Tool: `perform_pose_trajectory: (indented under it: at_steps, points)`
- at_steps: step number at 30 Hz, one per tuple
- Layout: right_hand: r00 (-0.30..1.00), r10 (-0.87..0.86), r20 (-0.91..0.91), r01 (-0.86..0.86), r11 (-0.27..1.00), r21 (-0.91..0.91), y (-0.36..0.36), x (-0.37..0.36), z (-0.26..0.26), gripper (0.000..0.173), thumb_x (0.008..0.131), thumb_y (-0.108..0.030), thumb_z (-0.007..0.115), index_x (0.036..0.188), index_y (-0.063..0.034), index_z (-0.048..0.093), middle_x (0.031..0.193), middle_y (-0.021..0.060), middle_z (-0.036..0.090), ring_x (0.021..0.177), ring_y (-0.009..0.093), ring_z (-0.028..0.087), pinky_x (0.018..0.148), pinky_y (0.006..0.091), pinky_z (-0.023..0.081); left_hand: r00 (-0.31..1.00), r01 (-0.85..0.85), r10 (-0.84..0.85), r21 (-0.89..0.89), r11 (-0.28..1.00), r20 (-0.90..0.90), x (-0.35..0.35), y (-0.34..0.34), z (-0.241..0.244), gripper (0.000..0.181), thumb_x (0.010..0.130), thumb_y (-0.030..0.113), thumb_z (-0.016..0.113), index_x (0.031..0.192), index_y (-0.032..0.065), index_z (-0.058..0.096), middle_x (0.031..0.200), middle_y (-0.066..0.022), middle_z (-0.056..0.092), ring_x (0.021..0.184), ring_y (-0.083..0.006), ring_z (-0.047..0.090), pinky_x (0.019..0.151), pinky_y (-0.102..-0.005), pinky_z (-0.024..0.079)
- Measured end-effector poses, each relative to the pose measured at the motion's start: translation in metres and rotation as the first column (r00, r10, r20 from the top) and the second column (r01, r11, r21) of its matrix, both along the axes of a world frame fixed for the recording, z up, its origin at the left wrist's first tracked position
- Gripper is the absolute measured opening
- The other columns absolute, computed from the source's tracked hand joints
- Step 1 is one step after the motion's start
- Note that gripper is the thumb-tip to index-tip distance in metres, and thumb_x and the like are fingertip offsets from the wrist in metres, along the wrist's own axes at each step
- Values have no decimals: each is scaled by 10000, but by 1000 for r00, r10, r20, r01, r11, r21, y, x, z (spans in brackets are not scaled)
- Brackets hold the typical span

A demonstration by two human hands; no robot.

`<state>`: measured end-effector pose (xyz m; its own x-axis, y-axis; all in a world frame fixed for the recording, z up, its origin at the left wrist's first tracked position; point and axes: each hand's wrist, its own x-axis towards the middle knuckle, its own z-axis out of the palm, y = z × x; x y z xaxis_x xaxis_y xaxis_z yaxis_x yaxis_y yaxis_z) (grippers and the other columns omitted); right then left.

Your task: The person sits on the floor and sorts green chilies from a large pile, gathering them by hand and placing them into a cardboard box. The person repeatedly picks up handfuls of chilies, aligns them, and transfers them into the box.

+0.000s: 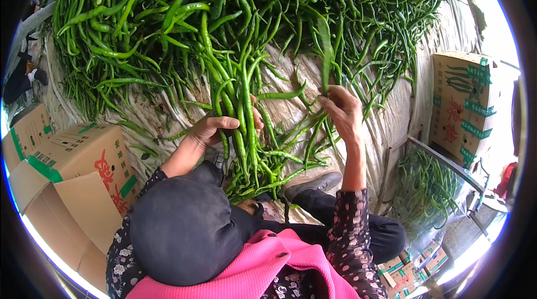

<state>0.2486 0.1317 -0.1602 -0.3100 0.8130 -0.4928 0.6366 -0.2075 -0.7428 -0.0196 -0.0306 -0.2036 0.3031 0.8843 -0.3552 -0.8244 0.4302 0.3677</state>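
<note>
A bunch of long green chili peppers [248,108] is gripped in my left hand [212,128], its thumb across the front and its fingertips showing on the far side. My right hand [345,110] pinches the lower end of one green pepper [325,51], which points upward and looks blurred. A great heap of long green peppers [180,9] fills the area beyond both hands. Below my left hand, more peppers [260,173] lie together near my knees and shoe [316,183]. Several loose peppers are scattered between the heap and my hands.
Pale, wrinkled sheeting [377,131] covers the ground. An open cardboard box [84,211] and closed box [79,148] stand at left. At right are a taped upright carton [459,106] and a metal frame [444,160] around a clear plastic bag of peppers [423,190].
</note>
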Motion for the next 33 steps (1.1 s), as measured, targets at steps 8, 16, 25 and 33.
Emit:
perform_pose_trajectory:
  at_steps: [8,16,25,33]
  points:
    - [774,605,188,-486,377,789,-47,-75,53,382,780,-106,595,1157,-99,658,1317,100,539,1110,255,552,900,360,511,990,50,-39,-79,996,135,11,-16,-23,738,794,230,745,1412,33,393,1245,-152,592,1161,-289,591,1032,-468,454]
    - [882,172,-439,118,821,558,-38,-108,10,409,776,126,542,1151,-18,618,1057,162,649,920,279,655,790,350,538,997,-44,43,5,999,62,4,-16,0,711,677,177,745,1308,31,454,1079,-134,615,1024,-303,631,975,-462,493]
    - [987,-144,66,116,941,319,44,-188,-111,894,613,-322,882,1326,28,472,1212,213,598,1103,364,596,948,401,483,987,-120,102,156,980,121,-15,-15,3,697,638,164,750,1252,122,424,985,-59,542,969,-247,558,935,-435,421]
    - [961,-258,100,204,905,374,27,-204,-121,1017,582,-429,888,1350,53,428,1255,212,566,1145,370,547,979,430,448,991,-119,112,93,989,79,-20,-14,5,697,631,184,746,1247,111,430,986,-68,553,960,-252,571,931,-430,427]
